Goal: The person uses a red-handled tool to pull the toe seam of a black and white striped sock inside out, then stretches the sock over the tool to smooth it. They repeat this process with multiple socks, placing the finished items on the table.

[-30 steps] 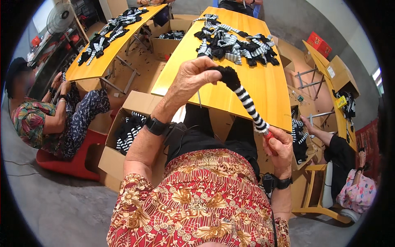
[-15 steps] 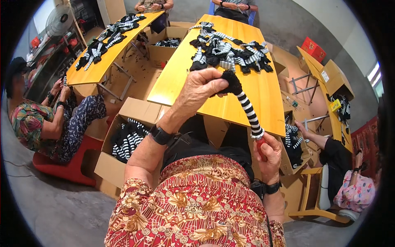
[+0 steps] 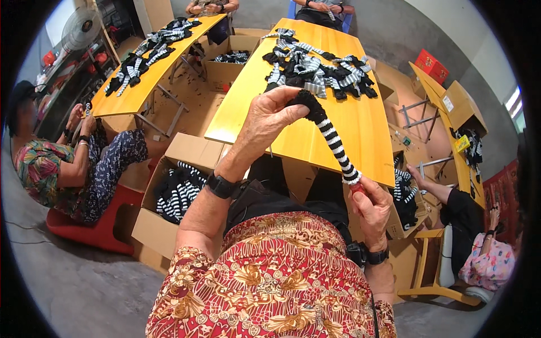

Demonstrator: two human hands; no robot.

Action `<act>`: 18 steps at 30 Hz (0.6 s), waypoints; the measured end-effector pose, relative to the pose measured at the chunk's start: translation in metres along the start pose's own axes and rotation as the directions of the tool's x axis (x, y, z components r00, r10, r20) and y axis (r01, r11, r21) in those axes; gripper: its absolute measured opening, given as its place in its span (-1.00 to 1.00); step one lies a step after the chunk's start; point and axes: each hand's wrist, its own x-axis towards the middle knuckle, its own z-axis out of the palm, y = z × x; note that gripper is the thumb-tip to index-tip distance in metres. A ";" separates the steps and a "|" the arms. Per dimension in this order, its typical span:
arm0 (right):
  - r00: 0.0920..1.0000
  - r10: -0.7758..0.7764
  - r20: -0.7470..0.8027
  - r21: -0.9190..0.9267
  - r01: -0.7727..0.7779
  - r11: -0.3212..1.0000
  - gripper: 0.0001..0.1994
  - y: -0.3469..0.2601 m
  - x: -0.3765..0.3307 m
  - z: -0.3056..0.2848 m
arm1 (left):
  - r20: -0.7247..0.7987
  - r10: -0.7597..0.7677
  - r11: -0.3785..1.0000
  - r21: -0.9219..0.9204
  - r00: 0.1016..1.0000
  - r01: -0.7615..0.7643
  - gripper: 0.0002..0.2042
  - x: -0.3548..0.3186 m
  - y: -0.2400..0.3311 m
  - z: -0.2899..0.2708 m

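A narrow black-and-white striped knitted tube [image 3: 331,141] with a solid black end stretches between my hands, slanting down to the right. My left hand [image 3: 269,115] is closed on its black end, thumb on top and fingers behind. Lower right, my right hand [image 3: 370,205] is closed around a small red handle [image 3: 357,189], mostly covered by the fingers. The tube's white edge lies against the top of this handle. What the handle belongs to is hidden. Beyond my hands, a pile of similar striped knitted pieces [image 3: 315,70] lies on the yellow table [image 3: 242,110].
A cardboard box [image 3: 163,231] of striped pieces stands at my left, another box [image 3: 401,217] at my right. A second yellow table [image 3: 112,104] bears more pieces. Co-workers sit at left, right and the far side. A standing fan [image 3: 80,28] is at the far left.
The striped tube's black end has tilted slightly, and my right hand has shifted a little to the right, covering more of the red handle. Both hands keep their hold.
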 end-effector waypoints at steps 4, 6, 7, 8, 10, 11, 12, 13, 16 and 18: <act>0.997 0.052 0.049 0.036 -0.054 0.998 -0.68 -0.004 0.001 -0.001 | 0.079 -0.085 0.995 -0.041 0.993 0.089 -0.81 0.000 0.006 -0.005; 0.994 0.076 0.082 0.073 -0.083 0.994 -0.68 -0.004 0.000 -0.002 | 0.114 -0.081 0.997 0.016 0.990 0.080 -0.83 0.002 0.005 -0.004; 0.991 0.091 0.100 0.090 -0.100 0.991 -0.67 -0.005 -0.001 -0.002 | 0.129 -0.076 0.996 0.066 0.989 0.068 -0.84 0.002 0.004 -0.005; 0.993 0.079 0.093 0.128 -0.091 0.988 -0.67 -0.004 -0.001 0.000 | 0.145 -0.072 0.992 0.116 0.987 0.055 -0.85 0.002 0.004 -0.004; 0.996 0.057 0.072 0.205 -0.071 0.976 -0.67 -0.001 0.000 0.006 | 0.182 -0.051 0.991 0.129 0.982 0.028 -0.84 0.002 0.006 0.002; 0.995 0.069 0.067 0.227 -0.082 0.970 -0.66 0.000 0.000 0.007 | 0.199 -0.052 0.986 0.163 0.979 0.020 -0.83 0.002 0.006 0.003; 0.995 0.080 0.062 0.249 -0.093 0.964 -0.66 0.000 0.000 0.008 | 0.216 -0.054 0.981 0.196 0.975 0.011 -0.83 0.003 0.005 0.004; 0.994 0.094 0.060 0.273 -0.107 0.956 -0.66 0.001 -0.001 0.008 | 0.233 -0.052 0.982 0.191 0.971 0.007 -0.81 0.004 0.004 0.002; 0.998 0.050 0.043 0.134 -0.055 0.989 -0.64 -0.003 0.003 0.004 | 0.221 -0.056 0.981 0.194 0.974 0.013 -0.80 0.003 0.007 0.004; 0.997 0.064 0.049 0.143 -0.070 0.987 -0.64 -0.006 0.002 0.002 | 0.195 -0.059 0.978 0.207 0.979 0.017 -0.81 0.005 0.006 0.003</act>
